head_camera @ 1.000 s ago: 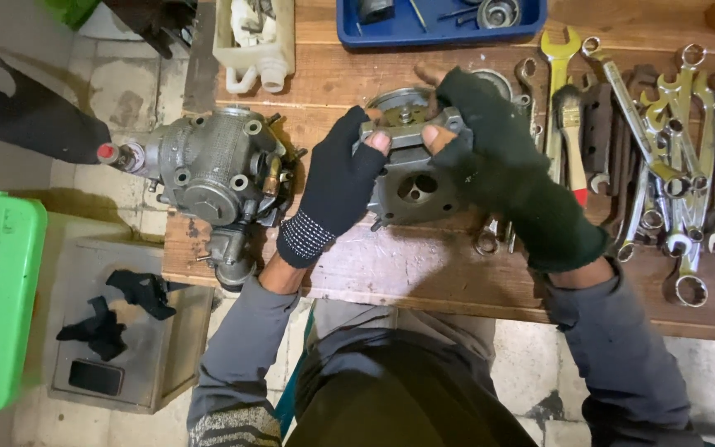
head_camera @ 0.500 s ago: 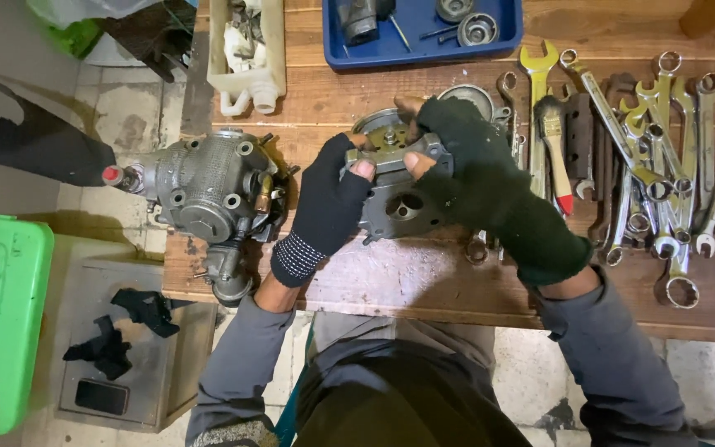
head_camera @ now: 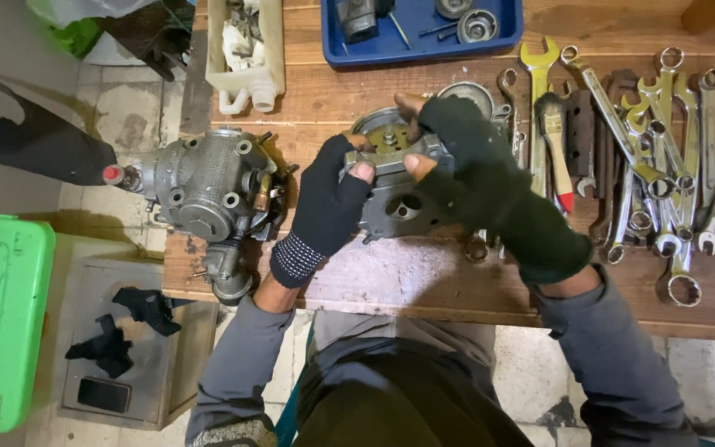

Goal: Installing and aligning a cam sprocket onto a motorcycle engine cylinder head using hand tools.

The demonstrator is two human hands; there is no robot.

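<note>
Both my hands wear dark fingerless gloves and grip a grey metal housing part [head_camera: 399, 203] with a round bore, held just above the wooden workbench [head_camera: 424, 281]. My left hand [head_camera: 328, 203] clasps its left side, thumb on the top edge. From the right, my right hand [head_camera: 482, 178] wraps over it, fingers reaching onto the round disc-shaped piece [head_camera: 382, 132] at the part's top. A larger grey pump-like assembly [head_camera: 208, 186] with a red cap sits at the bench's left edge, beside my left hand.
A row of several spanners [head_camera: 664, 149] and a small brush [head_camera: 554, 141] lie at the right. A blue tray [head_camera: 424, 29] with small parts and a white container [head_camera: 246, 50] stand at the back. On the floor to the left: a green box [head_camera: 2, 323], a grey box with black rags [head_camera: 126, 331].
The view has shifted slightly. My hands keep their hold on the metal part, and the right fingers have shifted higher onto the disc at its top.
</note>
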